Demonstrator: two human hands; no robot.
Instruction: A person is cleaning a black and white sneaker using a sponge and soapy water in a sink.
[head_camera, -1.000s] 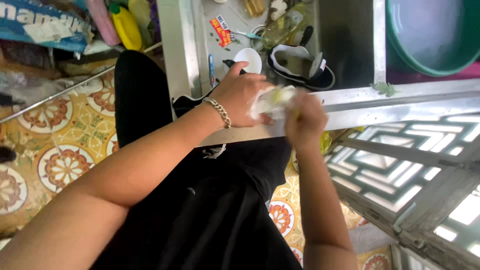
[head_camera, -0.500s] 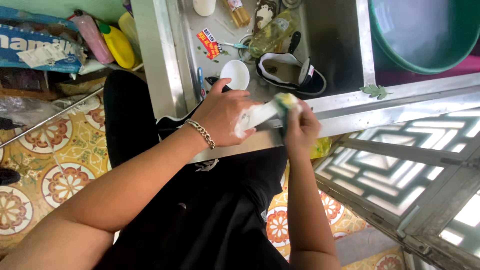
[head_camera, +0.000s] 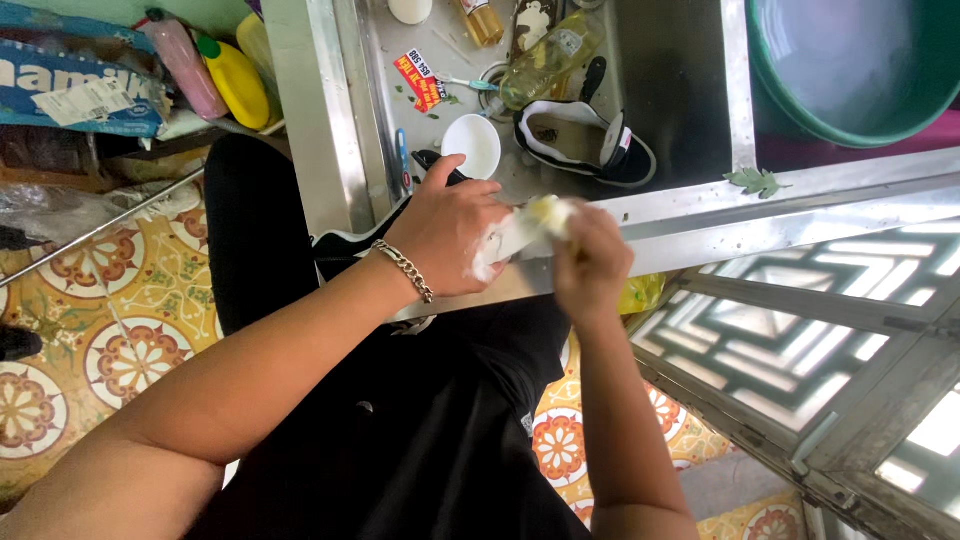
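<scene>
Seen from above, I am standing at the edge of a stainless-steel sink counter (head_camera: 318, 110). My left hand (head_camera: 452, 238), wearing a silver chain bracelet (head_camera: 404, 268) at the wrist, is closing around a white, soapy shoe (head_camera: 518, 232) and holding it over the counter's front edge; foam is sitting on my fingers. My right hand (head_camera: 592, 262) is gripping a pale yellow scrubbing pad (head_camera: 548, 211) in a tight fist and pressing it against the far end of that shoe. Both hands are touching the shoe, side by side.

In the basin just beyond my hands, a second black-and-white sneaker (head_camera: 586, 140) is lying on its side. A small white bowl (head_camera: 471, 146) is resting beside it, near a blue-handled toothbrush (head_camera: 466, 84) and a clear plastic bottle of yellowish liquid (head_camera: 548, 58). A large green plastic tub (head_camera: 850, 70) is occupying the upper right. A yellow bottle (head_camera: 232, 78) and a pink bottle (head_camera: 184, 62) are standing at the upper left, above the patterned tile floor (head_camera: 90, 330).
</scene>
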